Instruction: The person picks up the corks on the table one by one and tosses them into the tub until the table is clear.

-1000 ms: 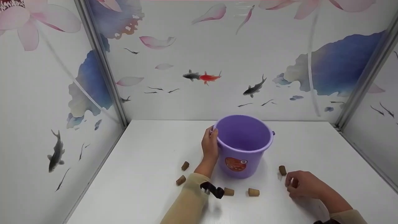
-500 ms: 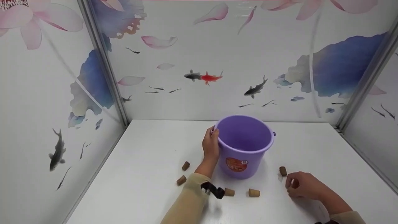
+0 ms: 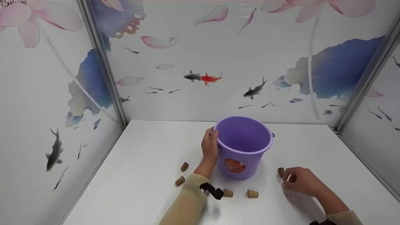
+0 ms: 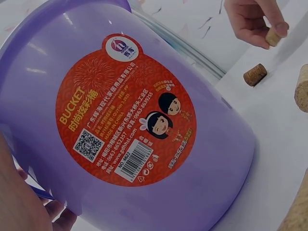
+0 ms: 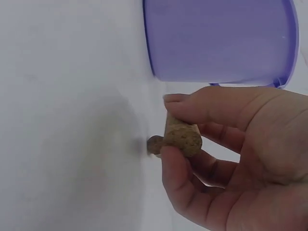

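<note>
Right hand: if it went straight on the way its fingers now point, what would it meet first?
Most likely the dark cork on the table: in the right wrist view it shows just past the lighter cork that the right hand pinches. Depth and the exact gap are unclear.

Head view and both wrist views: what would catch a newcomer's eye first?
The purple bucket dominates the head view, on the white table, with the left hand gripping it from the left. Its red label fills much of the left wrist view. To the bucket's right, the right hand pinches a small cork.
</note>
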The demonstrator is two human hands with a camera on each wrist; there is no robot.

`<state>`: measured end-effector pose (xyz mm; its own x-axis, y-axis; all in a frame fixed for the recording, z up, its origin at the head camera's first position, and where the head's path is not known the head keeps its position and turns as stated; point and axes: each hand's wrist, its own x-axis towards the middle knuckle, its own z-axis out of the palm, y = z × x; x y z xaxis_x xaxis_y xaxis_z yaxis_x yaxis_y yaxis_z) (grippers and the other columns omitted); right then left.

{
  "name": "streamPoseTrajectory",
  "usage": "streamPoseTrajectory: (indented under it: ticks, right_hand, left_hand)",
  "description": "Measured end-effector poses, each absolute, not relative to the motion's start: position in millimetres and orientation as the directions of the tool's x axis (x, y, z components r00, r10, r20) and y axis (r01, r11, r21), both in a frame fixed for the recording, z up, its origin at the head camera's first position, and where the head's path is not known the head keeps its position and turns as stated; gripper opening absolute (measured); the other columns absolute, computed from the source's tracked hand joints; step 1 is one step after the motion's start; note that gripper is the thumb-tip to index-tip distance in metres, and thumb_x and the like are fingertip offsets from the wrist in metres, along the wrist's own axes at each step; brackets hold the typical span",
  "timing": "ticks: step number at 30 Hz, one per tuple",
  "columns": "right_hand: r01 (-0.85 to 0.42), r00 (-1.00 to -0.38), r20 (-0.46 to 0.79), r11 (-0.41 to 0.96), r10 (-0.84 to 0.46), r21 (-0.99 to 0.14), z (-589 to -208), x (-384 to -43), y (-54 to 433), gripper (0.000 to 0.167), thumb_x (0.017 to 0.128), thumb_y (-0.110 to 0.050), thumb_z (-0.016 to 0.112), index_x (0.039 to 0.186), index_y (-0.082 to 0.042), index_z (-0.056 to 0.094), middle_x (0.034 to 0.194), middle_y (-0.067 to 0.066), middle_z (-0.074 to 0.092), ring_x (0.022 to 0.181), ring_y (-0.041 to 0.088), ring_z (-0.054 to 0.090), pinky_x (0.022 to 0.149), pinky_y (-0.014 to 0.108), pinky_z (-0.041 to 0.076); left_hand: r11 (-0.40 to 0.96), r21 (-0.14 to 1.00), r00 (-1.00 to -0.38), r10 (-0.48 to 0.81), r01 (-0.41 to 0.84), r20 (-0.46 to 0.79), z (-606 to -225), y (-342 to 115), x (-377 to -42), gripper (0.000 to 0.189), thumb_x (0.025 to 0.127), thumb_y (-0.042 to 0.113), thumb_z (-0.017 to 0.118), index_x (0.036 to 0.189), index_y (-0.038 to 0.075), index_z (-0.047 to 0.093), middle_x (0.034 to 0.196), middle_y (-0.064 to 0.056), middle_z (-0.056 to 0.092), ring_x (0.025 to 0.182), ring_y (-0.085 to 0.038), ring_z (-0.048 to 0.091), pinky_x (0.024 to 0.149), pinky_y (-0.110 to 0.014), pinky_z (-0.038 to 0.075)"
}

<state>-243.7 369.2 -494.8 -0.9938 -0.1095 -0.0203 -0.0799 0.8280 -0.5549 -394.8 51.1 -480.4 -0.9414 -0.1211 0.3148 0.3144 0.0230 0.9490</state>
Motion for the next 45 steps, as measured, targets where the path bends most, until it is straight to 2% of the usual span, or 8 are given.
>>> streamPoseTrajectory:
  ticks: [7, 12, 23, 29, 36, 45]
  right_hand:
    - [0.027, -0.996, 0.052, 0.825, 0.068, -0.564, -478.8, -247.1, 365.4, 0.017, 0.092, -0.017, 0.077, 0.106, -0.009, 0.075, 0.085, 0.004, 0.07, 0.074, 0.019, 0.061, 0.063, 0.034, 0.049]
    - [0.036, -0.989, 0.097, 0.824, 0.109, -0.566, -467.5, -251.7, 370.0, 0.02, 0.096, -0.023, 0.074, 0.109, -0.007, 0.075, 0.09, 0.006, 0.073, 0.077, 0.019, 0.063, 0.063, 0.035, 0.049]
    - [0.044, -0.978, 0.144, 0.829, 0.149, -0.557, -438.2, -271.1, 376.5, 0.031, 0.098, -0.028, 0.07, 0.114, -0.002, 0.075, 0.099, 0.015, 0.075, 0.083, 0.022, 0.069, 0.067, 0.034, 0.052]
    - [0.022, -0.975, 0.179, 0.857, 0.133, -0.514, -414.7, -277.4, 379.4, 0.033, 0.099, -0.028, 0.069, 0.116, 0.0, 0.074, 0.102, 0.021, 0.075, 0.086, 0.028, 0.069, 0.066, 0.035, 0.052]
    - [0.02, -0.967, 0.209, 0.863, 0.145, -0.505, -394.0, -289.5, 380.4, 0.036, 0.1, -0.03, 0.067, 0.118, 0.0, 0.074, 0.105, 0.024, 0.075, 0.088, 0.032, 0.069, 0.066, 0.036, 0.052]
    - [0.02, -0.964, 0.214, 0.851, 0.155, -0.525, -379.8, -303.2, 369.6, 0.037, 0.099, -0.03, 0.066, 0.118, 0.002, 0.074, 0.108, 0.026, 0.075, 0.09, 0.033, 0.071, 0.072, 0.043, 0.058]
  left_hand:
    - [0.017, 0.953, -0.945, -0.122, 0.303, 0.303, -480.7, 46.1, -395.3, 0.048, 0.104, 0.037, 0.05, 0.136, 0.007, 0.068, 0.129, -0.014, 0.073, 0.12, -0.029, 0.067, 0.107, -0.049, 0.053]
    - [0.008, 0.959, -0.952, -0.12, 0.283, 0.282, -482.5, 43.9, -393.2, 0.048, 0.104, 0.036, 0.049, 0.138, 0.007, 0.067, 0.129, -0.013, 0.072, 0.12, -0.028, 0.066, 0.107, -0.049, 0.053]
    - [0.018, 0.956, -0.948, -0.128, 0.293, 0.292, -484.3, 42.3, -393.0, 0.048, 0.103, 0.037, 0.049, 0.136, 0.008, 0.068, 0.127, -0.013, 0.073, 0.118, -0.027, 0.067, 0.105, -0.048, 0.054]
    - [0.005, 0.951, -0.946, -0.105, 0.308, 0.307, -484.1, 47.6, -393.4, 0.048, 0.104, 0.038, 0.048, 0.137, 0.008, 0.067, 0.129, -0.012, 0.072, 0.118, -0.026, 0.067, 0.104, -0.047, 0.055]
    - [0.012, 0.946, -0.94, -0.111, 0.323, 0.322, -479.3, 53.5, -395.4, 0.049, 0.103, 0.037, 0.049, 0.136, 0.006, 0.067, 0.132, -0.014, 0.073, 0.123, -0.03, 0.068, 0.107, -0.048, 0.054]
    - [0.017, 0.952, -0.946, -0.107, 0.305, 0.305, -481.1, 50.8, -396.9, 0.049, 0.103, 0.037, 0.05, 0.137, 0.007, 0.067, 0.133, -0.014, 0.072, 0.123, -0.03, 0.068, 0.106, -0.049, 0.055]
